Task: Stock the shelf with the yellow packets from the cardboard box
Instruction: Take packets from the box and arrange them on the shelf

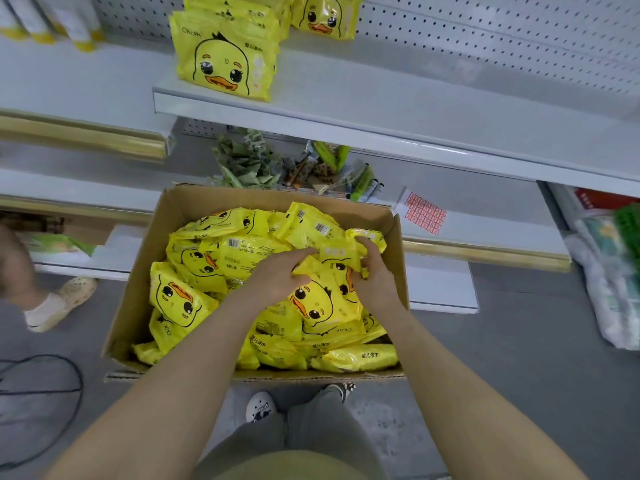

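An open cardboard box [145, 258] stands on the floor below me, filled with several yellow duck-face packets [180, 296]. Both my hands are inside it. My left hand [277, 275] grips the left edge of a yellow packet [318, 303] lying on top of the pile. My right hand [374, 271] curls round the right side of the same bundle of packets. On the white shelf [381, 98] above, a row of yellow packets [225, 64] stands upright at the front, with another group [325, 15] behind it.
A lower shelf behind the box holds green and brown small goods [277, 164] and a red-and-white label sheet [424, 213]. Another person's foot in a pale sandal [59, 303] is at the left. A black cable [52, 375] lies on the floor. Bagged goods [609, 278] lean at the right.
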Motion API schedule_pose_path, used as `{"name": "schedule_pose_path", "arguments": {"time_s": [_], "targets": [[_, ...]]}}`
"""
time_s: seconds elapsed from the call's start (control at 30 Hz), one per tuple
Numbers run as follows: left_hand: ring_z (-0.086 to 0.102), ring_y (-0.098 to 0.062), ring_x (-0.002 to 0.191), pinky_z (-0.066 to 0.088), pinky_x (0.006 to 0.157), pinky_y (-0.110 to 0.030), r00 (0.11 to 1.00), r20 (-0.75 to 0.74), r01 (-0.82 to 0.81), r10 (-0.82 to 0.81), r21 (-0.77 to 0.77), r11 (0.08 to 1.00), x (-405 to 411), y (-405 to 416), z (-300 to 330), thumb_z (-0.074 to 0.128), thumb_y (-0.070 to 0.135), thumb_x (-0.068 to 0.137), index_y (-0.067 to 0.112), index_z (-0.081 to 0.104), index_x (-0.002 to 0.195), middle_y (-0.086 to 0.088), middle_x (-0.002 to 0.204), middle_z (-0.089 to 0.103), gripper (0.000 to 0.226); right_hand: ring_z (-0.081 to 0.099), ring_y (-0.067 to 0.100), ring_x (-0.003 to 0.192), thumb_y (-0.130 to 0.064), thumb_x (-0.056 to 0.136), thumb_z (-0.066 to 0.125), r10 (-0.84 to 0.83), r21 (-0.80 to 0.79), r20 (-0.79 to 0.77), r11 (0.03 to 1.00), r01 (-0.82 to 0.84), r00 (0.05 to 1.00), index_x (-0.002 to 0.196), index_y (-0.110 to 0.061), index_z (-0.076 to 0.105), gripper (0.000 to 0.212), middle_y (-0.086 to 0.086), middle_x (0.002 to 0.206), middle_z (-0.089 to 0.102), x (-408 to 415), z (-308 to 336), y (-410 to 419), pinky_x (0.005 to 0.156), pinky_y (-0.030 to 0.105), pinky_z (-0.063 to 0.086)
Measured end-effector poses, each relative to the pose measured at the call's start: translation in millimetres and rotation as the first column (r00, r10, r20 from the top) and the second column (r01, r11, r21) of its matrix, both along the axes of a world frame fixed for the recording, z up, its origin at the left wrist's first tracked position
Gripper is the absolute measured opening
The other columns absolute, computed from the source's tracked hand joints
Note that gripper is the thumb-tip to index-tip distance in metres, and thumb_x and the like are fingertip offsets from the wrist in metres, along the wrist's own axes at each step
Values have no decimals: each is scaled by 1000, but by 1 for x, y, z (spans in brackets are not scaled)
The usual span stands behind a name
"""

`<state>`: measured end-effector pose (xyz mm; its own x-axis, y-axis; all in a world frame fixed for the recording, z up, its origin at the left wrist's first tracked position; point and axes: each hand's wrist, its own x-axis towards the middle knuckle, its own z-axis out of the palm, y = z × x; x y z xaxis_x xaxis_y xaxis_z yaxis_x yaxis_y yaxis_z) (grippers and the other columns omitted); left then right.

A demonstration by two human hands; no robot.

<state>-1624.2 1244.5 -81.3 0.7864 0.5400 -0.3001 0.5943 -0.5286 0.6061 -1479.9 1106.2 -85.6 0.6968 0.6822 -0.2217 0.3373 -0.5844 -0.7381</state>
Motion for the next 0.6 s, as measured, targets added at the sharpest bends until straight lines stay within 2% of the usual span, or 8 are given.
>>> {"name": "schedule_pose_path", "arguments": {"time_s": [0.07, 0.13, 0.2, 0.27, 0.33, 0.4, 0.5, 0.6], "targets": [[47, -32, 122, 39, 94, -37, 994, -33, -106, 105, -23, 994, -9, 5, -2, 55, 30, 95, 4, 46, 135, -17, 135, 51, 49, 63, 28, 88, -11, 92, 54, -106, -40, -4, 994, 105, 994, 144, -41, 26, 67, 2, 103, 60, 4, -3, 0, 77, 45, 55], [36, -30, 134, 32, 106, -36, 970, -94, -232, 226, -57, 971, -21, 10, -5, 50, 30, 98, 2, 37, 142, -15, 147, 39, 55, 64, 32, 83, -15, 89, 54, -183, -148, -61, 974, 172, 981, 141, -34, 29, 61, 7, 100, 63, 7, -5, 0, 74, 45, 57], [39, -30, 131, 34, 104, -35, 941, -172, -307, 291, -72, 949, -31, 13, -11, 48, 26, 98, 3, 34, 143, -16, 144, 40, 52, 65, 33, 88, -31, 87, 58, -73, -369, -4, 927, 67, 997, 135, -22, 32, 55, 6, 101, 61, 4, -2, -1, 73, 40, 55], [51, -31, 113, 43, 93, -37, 913, -224, -377, 340, -150, 914, -38, 12, -16, 51, 18, 94, 5, 33, 140, -14, 126, 51, 52, 60, 33, 104, -44, 86, 60, 80, -547, 180, 836, 32, 980, 132, -14, 33, 62, 4, 105, 55, 1, 1, -2, 75, 35, 46], [53, -31, 108, 45, 90, -37, 902, -189, -425, 389, -226, 876, -40, 7, -19, 59, 14, 89, 12, 16, 148, -15, 121, 52, 73, 50, 31, 117, -43, 87, 64, 193, -550, 389, 833, 59, 901, 139, -14, 28, 70, 8, 125, 47, 1, 3, 0, 84, 39, 46], [48, -32, 123, 42, 95, -37, 923, -111, -385, 369, -243, 890, -41, 2, -19, 70, 17, 84, 27, 2, 152, -16, 139, 42, 97, 41, 31, 126, -36, 87, 65, 375, -548, 490, 834, -57, 787, 146, -22, 25, 73, 9, 140, 37, 4, -3, 6, 96, 41, 43], [48, -31, 121, 42, 95, -35, 957, -66, -290, 283, -205, 935, -41, -2, -21, 74, 22, 79, 41, 26, 145, -14, 136, 42, 83, 31, 35, 136, -37, 90, 59, 533, -588, 396, 773, -240, 748, 137, -27, 44, 50, 11, 143, 38, 6, -18, 10, 108, 46, 32], [56, -26, 111, 46, 88, -31, 956, -26, -289, 292, -241, 926, -45, -5, -22, 73, 18, 80, 38, 51, 125, -3, 132, 52, 54, 47, 33, 118, -34, 91, 57, 525, -642, 221, 713, -282, 822, 120, -23, 49, 31, 11, 124, 53, 15, -18, 12, 91, 40, 44]]}}
